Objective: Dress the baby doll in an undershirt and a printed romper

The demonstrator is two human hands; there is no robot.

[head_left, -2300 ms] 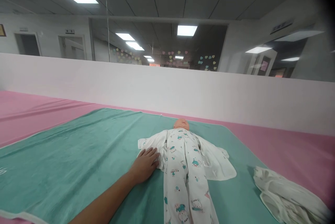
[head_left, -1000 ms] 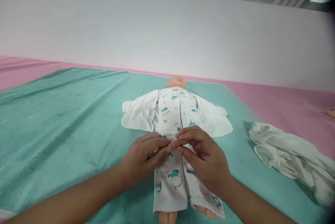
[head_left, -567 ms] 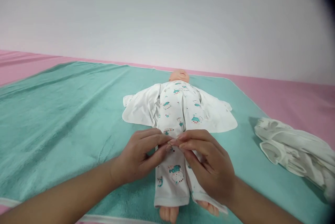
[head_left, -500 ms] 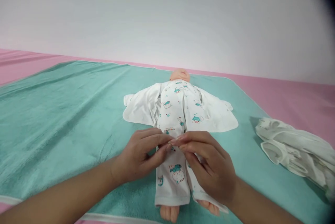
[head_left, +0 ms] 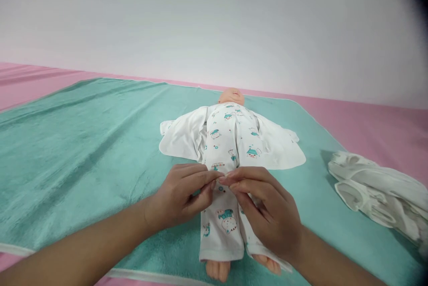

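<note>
While the left hand (head_left: 183,193) and right hand (head_left: 272,210) are meeting at the fingertips over the printed trousers (head_left: 222,143), both are forming nearly closed pinches; whether they are gripping cloth is hard to tell. The doll (head_left: 230,95) is wearing the trousers, lying on the green blanket (head_left: 110,143); an uneven tug could be twisting the legs askew.

The left forearm (head_left: 96,243) and right forearm (head_left: 329,259), both bare, slant in from either side of the doll (head_left: 231,96), wrists nearly straight. The left hand (head_left: 187,194) and right hand (head_left: 272,212) come together over the doll's legs, knuckles up, fingers (head_left: 197,182) bent, thumbs underneath, fingertips practically touching; I can't see what they pinch, if anything
</note>
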